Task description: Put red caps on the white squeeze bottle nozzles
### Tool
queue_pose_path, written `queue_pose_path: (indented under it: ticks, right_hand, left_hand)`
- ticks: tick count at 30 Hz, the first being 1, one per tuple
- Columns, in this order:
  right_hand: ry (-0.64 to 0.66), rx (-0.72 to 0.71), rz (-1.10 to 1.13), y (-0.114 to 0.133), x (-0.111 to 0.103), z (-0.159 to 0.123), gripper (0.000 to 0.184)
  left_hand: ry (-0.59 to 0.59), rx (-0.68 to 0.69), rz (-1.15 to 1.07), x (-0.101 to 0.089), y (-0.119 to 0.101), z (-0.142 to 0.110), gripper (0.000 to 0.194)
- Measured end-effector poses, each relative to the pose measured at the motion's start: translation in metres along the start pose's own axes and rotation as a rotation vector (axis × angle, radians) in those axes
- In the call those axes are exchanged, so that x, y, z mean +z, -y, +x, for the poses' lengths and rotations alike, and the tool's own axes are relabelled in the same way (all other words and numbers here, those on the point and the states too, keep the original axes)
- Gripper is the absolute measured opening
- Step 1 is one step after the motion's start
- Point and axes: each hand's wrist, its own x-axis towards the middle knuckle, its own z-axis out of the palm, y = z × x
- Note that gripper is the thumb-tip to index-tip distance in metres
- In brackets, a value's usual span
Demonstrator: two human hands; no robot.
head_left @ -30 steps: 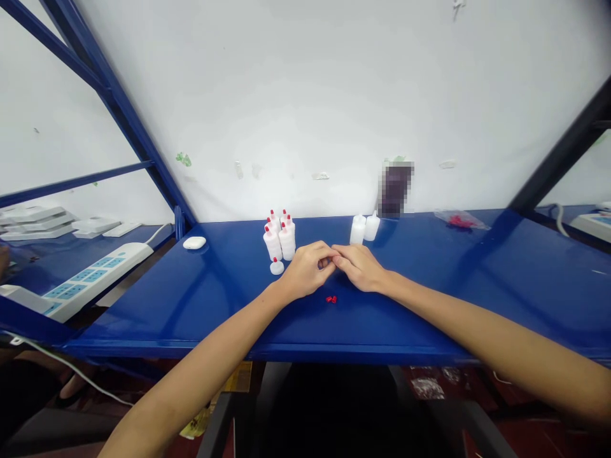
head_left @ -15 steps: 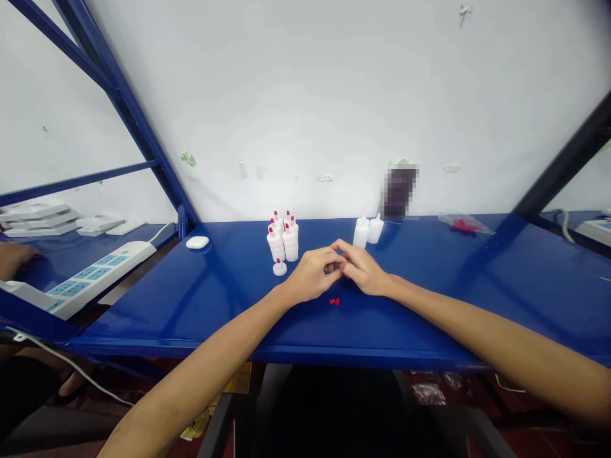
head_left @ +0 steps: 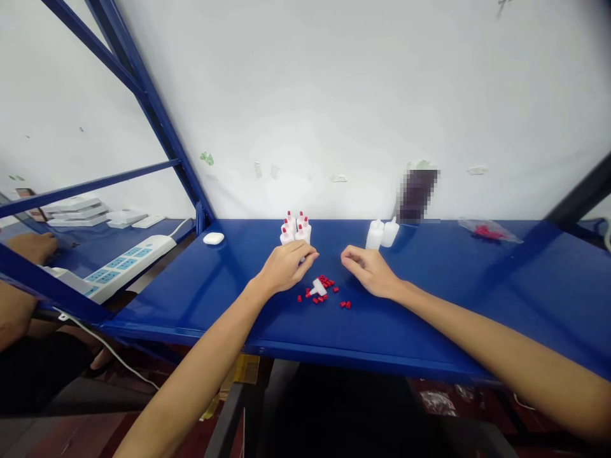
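Note:
My left hand (head_left: 289, 266) is closed, thumb and fingertips together, just in front of a cluster of white bottles with red tips (head_left: 300, 236). A sliver of white shows by its fingers, but I cannot make out what it is. My right hand (head_left: 366, 270) has its fingers curled in a pinch, and anything inside is hidden. Between and below the hands, a white nozzle lid (head_left: 318, 288) lies tilted among several small red caps (head_left: 326, 281). Two more red caps (head_left: 345, 305) lie nearer the front edge. White bottles without red tips (head_left: 374, 235) stand behind my right hand.
A small white case (head_left: 213, 238) lies at the left of the blue table (head_left: 229, 299). A plastic bag with red pieces (head_left: 490, 230) lies at the back right. Beyond the blue frame are a power strip (head_left: 128, 264) and another person's hand (head_left: 33, 247).
My hands have parted, the left moving left toward the bottles. The nozzle lid and many red caps now show between them. The lid standing before the bottles is now out of sight. The view has shifted.

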Motion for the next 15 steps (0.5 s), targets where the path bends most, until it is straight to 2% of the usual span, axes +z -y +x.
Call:
queue_pose_path:
  ticks: [6,9,12,14,15]
  right_hand:
    - [0.075,-0.038,-0.100,0.003,-0.002,-0.001,0.020]
    - [0.104,-0.046,-0.114,0.006,-0.002,-0.001,0.019]
    - [0.114,-0.047,-0.127,0.008,-0.001,-0.001,0.019]
    - [0.110,-0.043,-0.127,0.007,-0.002,-0.001,0.019]
    - [0.107,-0.040,-0.125,0.007,-0.002,-0.002,0.019]
  left_hand:
    - [0.006,-0.110,-0.046,-0.027,-0.006,-0.036,0.025]
    - [0.103,-0.135,-0.052,-0.038,-0.016,-0.055,0.021]
    - [0.246,-0.094,-0.021,-0.038,-0.029,-0.062,0.037]
    - [0.298,-0.064,0.006,-0.032,-0.036,-0.063,0.050]
    - [0.305,-0.057,0.018,-0.030,-0.038,-0.064,0.050]
